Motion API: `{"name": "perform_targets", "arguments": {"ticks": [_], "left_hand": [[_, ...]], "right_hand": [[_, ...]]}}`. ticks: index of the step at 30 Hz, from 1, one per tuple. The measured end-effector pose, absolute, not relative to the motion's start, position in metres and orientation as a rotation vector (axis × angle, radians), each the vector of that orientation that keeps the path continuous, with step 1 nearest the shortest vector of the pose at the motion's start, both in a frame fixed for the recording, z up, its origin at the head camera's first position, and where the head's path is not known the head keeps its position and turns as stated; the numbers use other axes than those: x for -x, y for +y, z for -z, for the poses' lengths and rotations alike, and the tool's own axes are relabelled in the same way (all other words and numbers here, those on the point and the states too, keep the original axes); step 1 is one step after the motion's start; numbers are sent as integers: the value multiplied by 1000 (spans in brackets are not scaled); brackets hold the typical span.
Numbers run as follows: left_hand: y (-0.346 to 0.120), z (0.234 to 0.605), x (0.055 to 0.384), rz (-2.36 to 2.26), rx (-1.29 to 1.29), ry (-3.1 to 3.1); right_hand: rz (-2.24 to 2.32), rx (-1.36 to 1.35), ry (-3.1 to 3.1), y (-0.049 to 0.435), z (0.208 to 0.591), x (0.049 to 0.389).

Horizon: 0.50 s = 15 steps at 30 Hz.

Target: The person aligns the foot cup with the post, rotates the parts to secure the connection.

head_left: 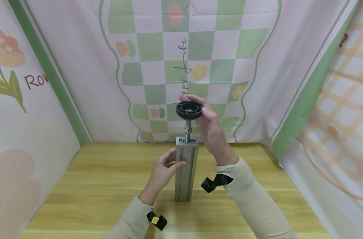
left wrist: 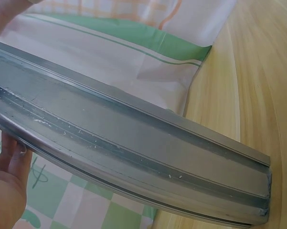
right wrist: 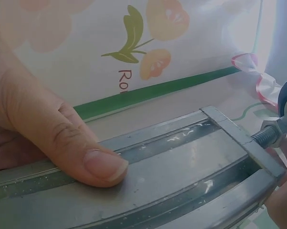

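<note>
An upright aluminium profile [head_left: 183,172] stands with its lower end on the wooden table; its long grooves show in the left wrist view. A bolted end plate [head_left: 187,140] caps its top. From the plate rises a threaded stem [head_left: 187,129] bearing a round black levelling foot [head_left: 189,114]. My left hand [head_left: 164,168] grips the profile's upper part from the left, the thumb [right wrist: 105,164] lying flat across its face. My right hand [head_left: 211,131] holds the foot's rim from the right, partly behind it. A nut [right wrist: 275,130] sits on the stem.
The wooden table [head_left: 109,186] reaches back to a curtain [head_left: 151,73] with green checks. Printed cloths [head_left: 17,132] close in the left and right sides. Each wrist carries a small black camera mount [head_left: 217,182].
</note>
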<state>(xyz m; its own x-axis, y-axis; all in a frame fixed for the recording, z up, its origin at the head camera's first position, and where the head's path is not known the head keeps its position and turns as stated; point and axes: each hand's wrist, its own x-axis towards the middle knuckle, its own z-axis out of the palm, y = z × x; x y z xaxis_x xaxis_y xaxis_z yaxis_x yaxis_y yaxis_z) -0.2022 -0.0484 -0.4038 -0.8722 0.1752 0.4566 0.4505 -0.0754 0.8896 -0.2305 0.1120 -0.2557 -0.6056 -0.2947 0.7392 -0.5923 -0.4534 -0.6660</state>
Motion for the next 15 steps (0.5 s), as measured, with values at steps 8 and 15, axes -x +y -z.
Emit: {"name": "perform_targets", "arguments": {"ticks": [8, 15], "left_hand": [[-48, 404, 202, 2058, 684, -1992], [-48, 404, 202, 2056, 679, -1996]], "right_hand": [[-2237, -1216, -1493, 112, 258, 230], [-2226, -1192, -1480, 112, 262, 232]]}}
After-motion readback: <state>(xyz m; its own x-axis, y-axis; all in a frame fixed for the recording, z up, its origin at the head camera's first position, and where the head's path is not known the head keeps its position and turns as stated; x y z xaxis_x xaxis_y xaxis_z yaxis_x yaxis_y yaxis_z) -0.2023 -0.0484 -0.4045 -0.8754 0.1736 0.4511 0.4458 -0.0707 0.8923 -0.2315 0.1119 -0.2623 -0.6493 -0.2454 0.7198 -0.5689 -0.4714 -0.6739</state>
